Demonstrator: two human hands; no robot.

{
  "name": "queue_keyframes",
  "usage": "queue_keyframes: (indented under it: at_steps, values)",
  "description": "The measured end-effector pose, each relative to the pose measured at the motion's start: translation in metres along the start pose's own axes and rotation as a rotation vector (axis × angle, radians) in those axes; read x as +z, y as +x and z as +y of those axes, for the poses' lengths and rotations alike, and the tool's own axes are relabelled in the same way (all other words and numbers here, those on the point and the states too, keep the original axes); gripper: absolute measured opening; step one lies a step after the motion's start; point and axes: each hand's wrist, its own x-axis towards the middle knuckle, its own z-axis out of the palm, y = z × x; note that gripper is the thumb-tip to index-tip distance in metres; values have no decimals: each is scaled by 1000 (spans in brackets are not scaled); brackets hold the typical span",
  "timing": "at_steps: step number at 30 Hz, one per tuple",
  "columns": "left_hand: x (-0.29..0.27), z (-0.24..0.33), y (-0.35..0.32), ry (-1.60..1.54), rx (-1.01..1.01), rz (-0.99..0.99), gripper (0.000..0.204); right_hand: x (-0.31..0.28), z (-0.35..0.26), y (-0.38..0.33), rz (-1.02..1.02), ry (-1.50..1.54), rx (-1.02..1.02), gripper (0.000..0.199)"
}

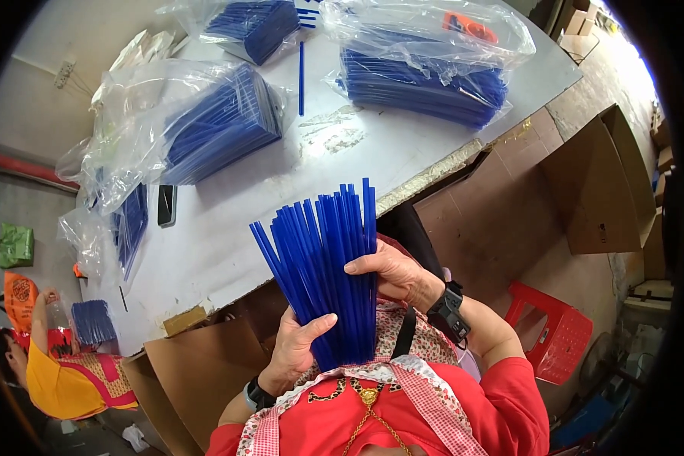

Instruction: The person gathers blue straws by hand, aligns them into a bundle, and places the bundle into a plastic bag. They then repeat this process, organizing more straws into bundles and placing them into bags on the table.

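A thick bundle of long blue plastic straws (323, 258) stands upright in front of my chest, its upper ends fanned out unevenly. My left hand (298, 343) grips the bundle low on its left side, thumb across the front. Higher on the right side, my right hand (391, 272) is closed round the same bundle with its thumb pressed on the front straws. The fingers behind the bundle are mostly hidden. Just beyond the straws is the white table (228, 220).
Clear bags of blue straws lie on the table: one at the left (224, 125), one at the far right (425, 87). A phone (167, 205) lies by the left bag. A cardboard box (205, 372), a red stool (549, 334) and a co-worker in yellow (68, 384) are around.
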Motion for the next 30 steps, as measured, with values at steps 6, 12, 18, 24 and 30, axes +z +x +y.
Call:
queue_keyframes:
  at_steps: [6, 12, 18, 24, 30]
  values:
    - [14, 0, 0, 54, 45, 36, 49, 7, 1, -4, -12, -85, -6, 51]
    - [16, -2, 3, 41, 42, 9, 54, 5, 3, -5, 3, -190, -37, 48]
    - [-11, 10, 13, 64, 34, -26, 55, 19, 11, 18, 39, -260, -63, 40]
    - [-39, 35, 25, 34, 40, -24, 49, 55, 1, 47, 99, -257, -77, 26]
    - [-51, 45, -2, 43, 0, -10, 37, 86, -76, 97, 214, -492, -234, 11]
